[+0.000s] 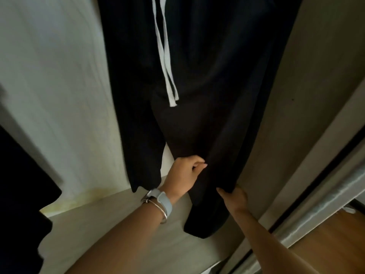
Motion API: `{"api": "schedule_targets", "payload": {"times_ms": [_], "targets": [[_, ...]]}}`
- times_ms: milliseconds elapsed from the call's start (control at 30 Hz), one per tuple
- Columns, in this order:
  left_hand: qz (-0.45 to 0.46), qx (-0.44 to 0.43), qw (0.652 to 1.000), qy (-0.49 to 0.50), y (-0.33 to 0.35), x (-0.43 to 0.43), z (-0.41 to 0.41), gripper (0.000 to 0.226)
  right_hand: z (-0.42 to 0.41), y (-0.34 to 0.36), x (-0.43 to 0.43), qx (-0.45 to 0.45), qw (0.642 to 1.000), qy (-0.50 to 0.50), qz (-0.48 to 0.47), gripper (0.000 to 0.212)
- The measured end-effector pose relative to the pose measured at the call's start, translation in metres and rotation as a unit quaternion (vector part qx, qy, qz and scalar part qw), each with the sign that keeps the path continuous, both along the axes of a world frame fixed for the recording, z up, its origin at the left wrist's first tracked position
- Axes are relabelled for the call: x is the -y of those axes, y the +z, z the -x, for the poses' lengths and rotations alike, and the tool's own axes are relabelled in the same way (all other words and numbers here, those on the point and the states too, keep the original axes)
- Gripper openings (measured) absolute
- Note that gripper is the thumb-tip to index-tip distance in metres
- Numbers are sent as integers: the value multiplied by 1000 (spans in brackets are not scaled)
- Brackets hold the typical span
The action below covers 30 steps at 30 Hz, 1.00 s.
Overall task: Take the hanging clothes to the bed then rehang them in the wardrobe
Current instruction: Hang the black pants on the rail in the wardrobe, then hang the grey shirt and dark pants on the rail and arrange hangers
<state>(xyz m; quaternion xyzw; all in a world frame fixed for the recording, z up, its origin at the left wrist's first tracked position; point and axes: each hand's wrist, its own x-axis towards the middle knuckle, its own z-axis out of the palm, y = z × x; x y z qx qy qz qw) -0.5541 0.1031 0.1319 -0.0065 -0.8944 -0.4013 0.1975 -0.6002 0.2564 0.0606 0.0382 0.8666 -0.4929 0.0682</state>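
Trousers (197,86), dark, with a white drawstring (166,62) dangling at the front, hang inside the wardrobe; their top and any hanger lie above the frame and cannot be checked. The legs fall to just above the wardrobe floor (122,214), the hems clear of it. The left hand (184,175) is curled, thumb and forefinger pinching a fold of cloth at mid-leg. The right hand (235,196) grips the outer leg edge, thumb in front, fingers wrapped behind the cloth and hidden. Both holds sit low and well apart across the leg, judged as a means to draw the fabric flat and straight so it hangs without creases. A watch (163,198) and bangles (158,207) sit on the left wrist. Another dark garment (21,194) hangs at the left margin. The sliding door track (316,210) runs along the right.
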Motion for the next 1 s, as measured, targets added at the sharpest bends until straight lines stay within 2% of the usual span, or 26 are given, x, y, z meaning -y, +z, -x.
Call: {"api": "schedule_targets", "payload": {"times_ms": [133,300,367,433,500,633,700,800,867,967,1000], "targets": [[-8,67,997,23,-30,27,-39,23,-9,-18,-13,68,995,38,-66,46],[-57,184,980,52,-98,74,-124,16,-59,-73,-27,180,969,57,-161,50],[-82,236,965,74,-126,86,-163,13,-84,-96,-25,211,954,99,-187,41],[-110,264,951,115,-147,89,-203,10,-105,-105,-13,238,952,134,-141,23],[-159,294,926,177,-168,84,-245,9,-122,-110,-1,287,933,187,-108,9],[-259,349,843,317,-210,52,-343,15,-145,-122,18,346,881,304,-108,9],[-297,364,787,400,-232,19,-396,22,-152,-132,19,358,855,346,-143,10],[-409,387,654,506,-259,-45,-475,13,-162,-150,16,366,794,430,-227,16],[-461,366,583,560,-265,-98,-513,18,-168,-163,17,356,754,474,-282,12],[-516,325,471,638,-256,-168,-540,14,-192,-167,32,315,661,575,-365,21],[-527,305,445,657,-254,-185,-545,11,-203,-166,40,301,635,594,-391,24]]}}
